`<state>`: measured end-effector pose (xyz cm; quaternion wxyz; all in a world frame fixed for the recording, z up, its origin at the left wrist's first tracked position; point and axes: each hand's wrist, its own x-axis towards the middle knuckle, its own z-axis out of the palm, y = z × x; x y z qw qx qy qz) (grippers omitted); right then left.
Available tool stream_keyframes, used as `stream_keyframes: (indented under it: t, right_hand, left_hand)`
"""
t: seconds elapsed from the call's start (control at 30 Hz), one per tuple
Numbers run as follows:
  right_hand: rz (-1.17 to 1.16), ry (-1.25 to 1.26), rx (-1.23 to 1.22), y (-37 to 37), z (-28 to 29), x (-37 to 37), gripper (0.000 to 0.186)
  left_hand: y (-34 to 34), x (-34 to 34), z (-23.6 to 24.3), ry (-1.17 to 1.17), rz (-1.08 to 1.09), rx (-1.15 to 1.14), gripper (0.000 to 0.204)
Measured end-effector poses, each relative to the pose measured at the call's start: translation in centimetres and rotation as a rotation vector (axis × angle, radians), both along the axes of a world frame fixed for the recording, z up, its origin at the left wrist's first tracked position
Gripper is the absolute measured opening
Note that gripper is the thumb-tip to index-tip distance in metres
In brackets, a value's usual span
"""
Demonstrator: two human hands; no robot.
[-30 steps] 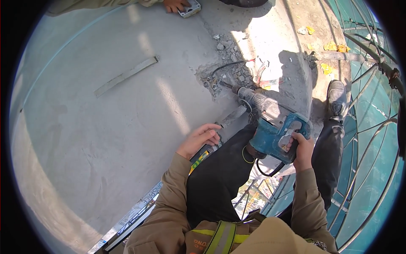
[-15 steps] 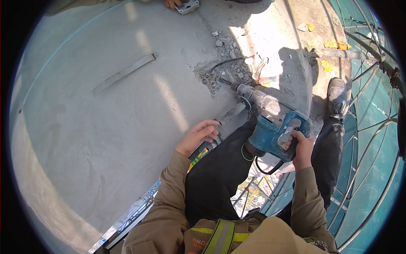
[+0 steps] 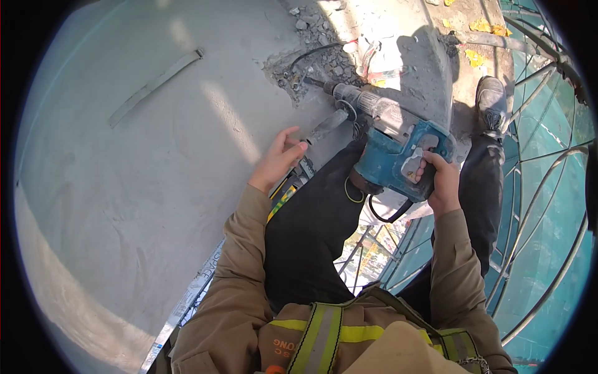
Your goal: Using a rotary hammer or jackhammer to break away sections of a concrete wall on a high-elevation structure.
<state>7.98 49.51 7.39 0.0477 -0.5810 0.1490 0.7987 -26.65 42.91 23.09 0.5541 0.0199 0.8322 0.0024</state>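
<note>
Right hand (image 3: 443, 186) clenched around rear handle of blue rotary hammer (image 3: 398, 149), tool lying across dark trouser leg. Left hand (image 3: 278, 160) loosely open, fingertips touching end of grey side handle (image 3: 327, 126), not wrapped around it. Farther out, chisel bit (image 3: 311, 81) set in broken concrete patch (image 3: 311, 59) with rubble. Flat metal strip (image 3: 156, 86) well apart on grey slab (image 3: 124, 187).

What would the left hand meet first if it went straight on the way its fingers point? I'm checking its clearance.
Probably the grey side handle of the rotary hammer: the left hand fingertips lie just short of it, though depth is unclear.
</note>
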Motion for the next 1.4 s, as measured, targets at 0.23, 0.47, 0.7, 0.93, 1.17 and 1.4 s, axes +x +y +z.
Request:
stream_keyframes:
  t: [0.23,0.47,0.7,0.93,1.17,1.4]
  right_hand:
    - [-0.162,0.134,-0.222,-1.1,-1.0,0.5,0.007]
    - [-0.275,0.168,-0.376,-3.2,0.8,-0.2,0.007]
    - [-0.318,0.074,-0.561,-7.4,-1.6,0.6,0.007]
    - [-0.151,-0.017,-0.513,-8.6,-2.5,-0.6,0.005]
    - [0.012,-0.036,-0.429,-10.9,-3.2,-0.6,0.007]
    - [-0.062,-0.004,-0.449,-7.1,-1.1,-0.2,0.008]
  left_hand:
    - [1.8,1.6,-5.1,-0.061,0.046,0.255,0.042]
    - [2.8,2.1,-12.2,0.275,-0.339,0.679,0.013]
    - [3.5,3.9,-16.7,0.047,0.253,0.730,0.030]
    - [3.9,4.4,-16.7,0.099,0.220,0.702,0.033]
    - [5.0,4.4,-17.9,0.145,-0.052,0.687,0.034]
    - [4.1,4.6,-16.2,0.152,0.087,0.665,0.032]
